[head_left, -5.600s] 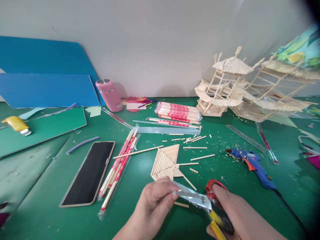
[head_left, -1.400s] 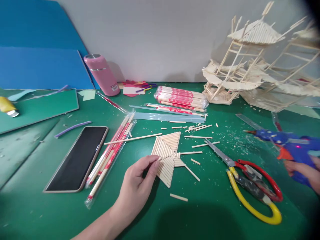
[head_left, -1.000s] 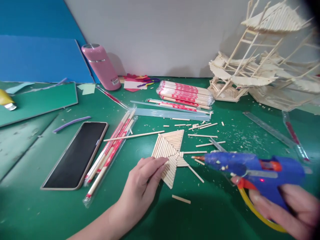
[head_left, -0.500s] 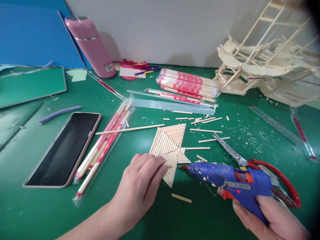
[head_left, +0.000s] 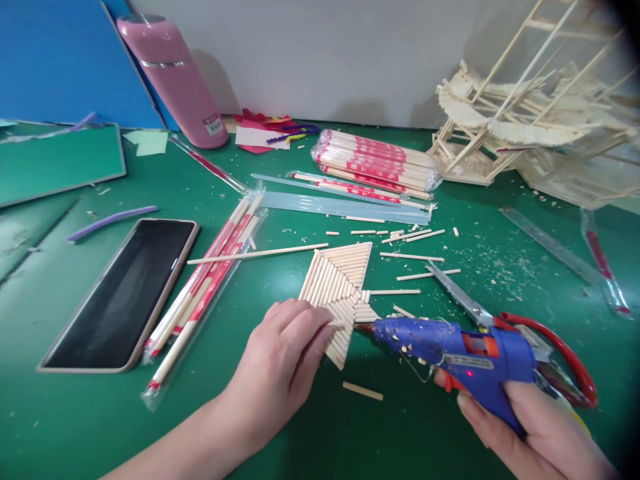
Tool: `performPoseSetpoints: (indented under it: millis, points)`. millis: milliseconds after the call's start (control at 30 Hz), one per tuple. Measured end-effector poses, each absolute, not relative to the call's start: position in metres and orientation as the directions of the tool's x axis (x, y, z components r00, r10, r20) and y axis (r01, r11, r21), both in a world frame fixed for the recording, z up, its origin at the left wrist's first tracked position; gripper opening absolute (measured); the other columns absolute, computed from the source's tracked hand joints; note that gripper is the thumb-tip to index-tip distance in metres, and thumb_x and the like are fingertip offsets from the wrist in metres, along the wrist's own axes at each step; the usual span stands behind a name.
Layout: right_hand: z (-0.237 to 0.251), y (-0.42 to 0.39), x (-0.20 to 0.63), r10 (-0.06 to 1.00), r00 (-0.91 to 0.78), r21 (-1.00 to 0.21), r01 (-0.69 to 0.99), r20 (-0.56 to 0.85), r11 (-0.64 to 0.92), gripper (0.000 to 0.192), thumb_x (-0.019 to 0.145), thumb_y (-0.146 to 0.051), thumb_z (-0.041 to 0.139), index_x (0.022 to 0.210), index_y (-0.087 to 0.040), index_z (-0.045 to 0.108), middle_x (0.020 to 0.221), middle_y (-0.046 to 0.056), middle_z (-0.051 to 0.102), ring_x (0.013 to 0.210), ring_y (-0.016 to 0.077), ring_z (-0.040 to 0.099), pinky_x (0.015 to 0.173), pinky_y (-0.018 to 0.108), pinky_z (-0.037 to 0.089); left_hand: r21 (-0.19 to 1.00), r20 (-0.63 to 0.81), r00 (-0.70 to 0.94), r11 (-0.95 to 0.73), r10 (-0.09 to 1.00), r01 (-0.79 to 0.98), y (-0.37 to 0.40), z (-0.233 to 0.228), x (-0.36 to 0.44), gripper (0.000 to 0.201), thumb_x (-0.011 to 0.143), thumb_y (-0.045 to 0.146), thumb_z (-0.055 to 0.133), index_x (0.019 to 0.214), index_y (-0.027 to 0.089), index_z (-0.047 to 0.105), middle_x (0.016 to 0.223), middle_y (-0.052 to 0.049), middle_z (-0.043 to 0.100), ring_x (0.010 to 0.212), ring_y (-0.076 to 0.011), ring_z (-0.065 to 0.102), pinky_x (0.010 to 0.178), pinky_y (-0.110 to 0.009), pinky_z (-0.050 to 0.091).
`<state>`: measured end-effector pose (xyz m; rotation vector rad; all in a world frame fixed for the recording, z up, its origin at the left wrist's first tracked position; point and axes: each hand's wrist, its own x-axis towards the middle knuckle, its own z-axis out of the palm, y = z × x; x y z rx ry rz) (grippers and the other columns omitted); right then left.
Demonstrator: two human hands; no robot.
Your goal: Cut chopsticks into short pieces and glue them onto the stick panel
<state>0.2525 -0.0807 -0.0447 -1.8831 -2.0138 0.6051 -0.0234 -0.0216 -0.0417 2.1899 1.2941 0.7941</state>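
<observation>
My left hand (head_left: 283, 363) is closed in a pinch over the lower left of a star-like panel (head_left: 333, 280) made of glued wooden sticks. A short wooden stick (head_left: 339, 324) pokes out from its fingertips. My right hand (head_left: 530, 427) grips a blue hot glue gun (head_left: 450, 343), with a finger at the orange trigger and a red light lit on the side. The gun's nozzle touches or almost touches the panel's lower right edge. Behind the gun lie scissors (head_left: 465, 300) with red handles, partly hidden. A loose cut stick (head_left: 363, 391) lies nearer me.
A phone (head_left: 123, 293) and wrapped chopsticks (head_left: 205, 287) lie left. Behind are a chopstick bundle (head_left: 375, 160), pale blue glue sticks (head_left: 340, 207) and a pink bottle (head_left: 175, 80). A wooden stick model (head_left: 500, 127) stands back right. Cut pieces and crumbs litter the green table (head_left: 305, 440).
The glue gun has shifted slightly left, bringing its nozzle to the panel's edge. My left hand keeps its pinch in nearly the same place. The view has shifted slightly.
</observation>
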Motion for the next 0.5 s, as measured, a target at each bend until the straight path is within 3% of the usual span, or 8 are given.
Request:
performPoseSetpoints:
  millis: [233,500]
  points:
    - [-0.04,-0.077,0.242,0.996,0.078,-0.581,0.809,-0.046,-0.09,0.019,0.073,-0.04,0.053,0.077,-0.029,0.069,0.068,-0.004,0.071,0.049,0.0167,0.065,0.039,0.017,0.055,0.654,0.234,0.393,-0.443,0.889,0.613,-0.02,-0.04,-0.022,0.011,0.085,0.016,0.044,0.089,0.017,0.054,0.076,-0.003,0.057,0.069,-0.0147,0.051,0.063,-0.026,0.04]
    - [-0.045,-0.084,0.24,0.976,0.209,-0.638,0.743,-0.067,-0.203,0.017,0.067,-0.038,0.062,0.075,-0.026,0.071,0.072,-0.004,0.072,0.06,0.0157,0.067,0.053,0.012,0.056,0.672,0.22,0.392,-0.43,0.893,0.603,-0.022,-0.045,-0.024,0.012,0.086,0.016,0.043,0.092,0.019,0.053,0.078,-0.003,0.056,0.071,-0.0152,0.051,0.065,-0.027,0.04]
